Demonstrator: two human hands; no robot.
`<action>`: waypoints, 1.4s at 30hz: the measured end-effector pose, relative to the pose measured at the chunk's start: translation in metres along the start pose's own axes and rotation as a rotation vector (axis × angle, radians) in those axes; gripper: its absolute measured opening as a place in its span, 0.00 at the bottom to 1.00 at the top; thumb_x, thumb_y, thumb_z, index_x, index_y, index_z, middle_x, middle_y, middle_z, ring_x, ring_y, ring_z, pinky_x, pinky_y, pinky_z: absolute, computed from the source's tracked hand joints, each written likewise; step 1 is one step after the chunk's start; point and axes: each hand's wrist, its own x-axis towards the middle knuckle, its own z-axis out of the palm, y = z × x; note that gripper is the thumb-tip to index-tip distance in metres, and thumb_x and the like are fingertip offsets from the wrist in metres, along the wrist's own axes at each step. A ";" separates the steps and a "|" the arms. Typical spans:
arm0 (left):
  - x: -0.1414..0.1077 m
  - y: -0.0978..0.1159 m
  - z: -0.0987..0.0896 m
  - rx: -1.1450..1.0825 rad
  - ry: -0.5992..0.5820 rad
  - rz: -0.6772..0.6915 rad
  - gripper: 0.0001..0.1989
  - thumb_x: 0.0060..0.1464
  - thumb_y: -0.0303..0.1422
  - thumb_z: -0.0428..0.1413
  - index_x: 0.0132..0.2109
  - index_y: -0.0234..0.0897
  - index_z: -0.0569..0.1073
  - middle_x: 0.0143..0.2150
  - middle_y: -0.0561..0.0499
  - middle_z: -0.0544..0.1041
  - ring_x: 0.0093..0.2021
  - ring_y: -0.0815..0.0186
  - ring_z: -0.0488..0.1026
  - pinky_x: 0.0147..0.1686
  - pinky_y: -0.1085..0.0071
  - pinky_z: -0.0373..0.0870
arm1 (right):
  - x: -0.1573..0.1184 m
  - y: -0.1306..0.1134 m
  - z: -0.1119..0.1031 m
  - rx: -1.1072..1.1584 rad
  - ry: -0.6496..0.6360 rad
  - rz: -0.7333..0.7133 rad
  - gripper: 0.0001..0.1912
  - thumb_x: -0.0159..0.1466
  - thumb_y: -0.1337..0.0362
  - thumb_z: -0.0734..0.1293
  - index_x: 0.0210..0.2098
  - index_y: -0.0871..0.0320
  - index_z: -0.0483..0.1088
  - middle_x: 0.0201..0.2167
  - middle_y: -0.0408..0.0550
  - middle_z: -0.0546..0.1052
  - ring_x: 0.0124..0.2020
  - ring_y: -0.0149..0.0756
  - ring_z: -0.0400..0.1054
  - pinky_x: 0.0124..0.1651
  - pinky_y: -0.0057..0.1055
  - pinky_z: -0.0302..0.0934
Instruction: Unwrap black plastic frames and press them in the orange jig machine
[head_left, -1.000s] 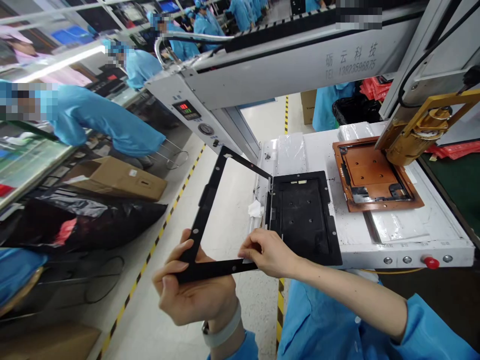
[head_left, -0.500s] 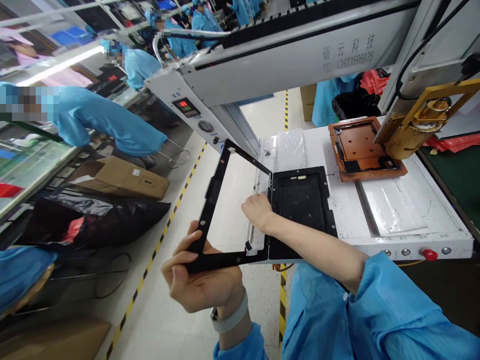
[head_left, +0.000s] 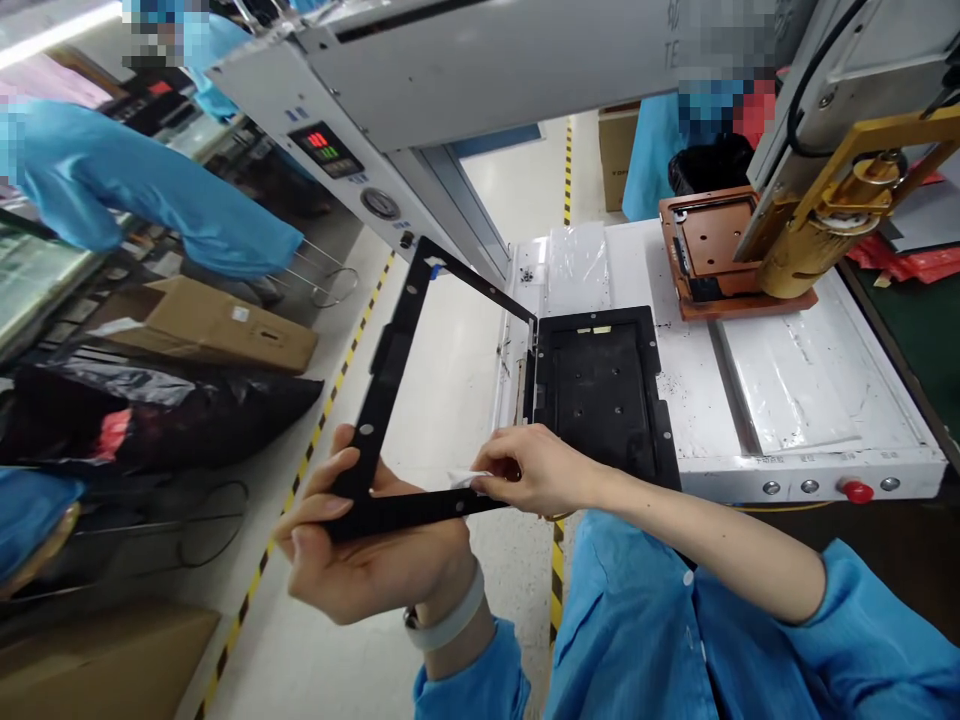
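Observation:
My left hand [head_left: 390,565] grips the near-left corner of a black hinged frame [head_left: 390,355], holding it tilted up from its base. The frame surrounds a large open rectangle, with several small silvery round spots along its border. At the near edge of that frame, my right hand [head_left: 551,470] pinches a small white piece of cloth or paper [head_left: 466,480] between thumb and fingers. The black fixture base [head_left: 600,390], a recessed plate with small holes, lies on the white machine table, partly covered by my right forearm.
An orange-brown fixture [head_left: 712,235] sits under a brass-coloured machine head [head_left: 817,245]. Plastic-wrapped white stacks [head_left: 787,390] lie on the table, and a red button [head_left: 856,490] is on its front edge. The machine column [head_left: 360,150] stands behind the raised frame. People in blue work at left.
My right hand has moved from the frame's hinge side down to its near edge, where the white piece now shows in the fingers. My left hand still holds the raised frame.

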 end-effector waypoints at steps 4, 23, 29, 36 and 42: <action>0.000 0.004 0.004 0.110 -0.010 0.006 0.09 0.65 0.36 0.38 0.34 0.45 0.52 0.35 0.47 0.72 0.61 0.44 0.79 0.71 0.26 0.66 | -0.002 0.005 0.003 0.035 0.056 0.024 0.06 0.69 0.71 0.75 0.34 0.60 0.78 0.30 0.39 0.72 0.31 0.28 0.65 0.38 0.27 0.59; 0.000 0.003 0.009 -0.108 0.068 -0.012 0.08 0.60 0.32 0.41 0.31 0.43 0.58 0.35 0.50 0.71 0.50 0.57 0.80 0.71 0.43 0.70 | -0.003 0.026 -0.002 0.436 -0.137 0.125 0.16 0.71 0.52 0.75 0.37 0.61 0.80 0.29 0.41 0.79 0.30 0.28 0.67 0.35 0.26 0.59; 0.000 0.000 0.007 -0.222 0.066 0.019 0.08 0.60 0.32 0.46 0.32 0.42 0.64 0.35 0.51 0.74 0.50 0.58 0.81 0.69 0.45 0.70 | -0.001 0.024 0.011 0.483 0.089 0.158 0.26 0.61 0.41 0.81 0.36 0.59 0.80 0.32 0.44 0.80 0.34 0.34 0.73 0.41 0.30 0.65; 0.000 -0.001 0.007 -0.236 0.062 0.018 0.10 0.62 0.30 0.44 0.32 0.41 0.64 0.34 0.52 0.70 0.52 0.57 0.81 0.70 0.44 0.70 | -0.010 0.032 0.014 0.445 0.025 0.132 0.16 0.68 0.49 0.78 0.38 0.57 0.81 0.35 0.44 0.79 0.37 0.34 0.72 0.43 0.30 0.65; -0.001 -0.001 0.001 -0.191 -0.004 0.002 0.12 0.66 0.32 0.45 0.32 0.42 0.62 0.37 0.51 0.76 0.57 0.49 0.80 0.76 0.32 0.60 | -0.004 0.029 0.022 0.604 0.102 0.210 0.24 0.54 0.46 0.85 0.35 0.58 0.80 0.29 0.41 0.78 0.29 0.29 0.66 0.36 0.29 0.61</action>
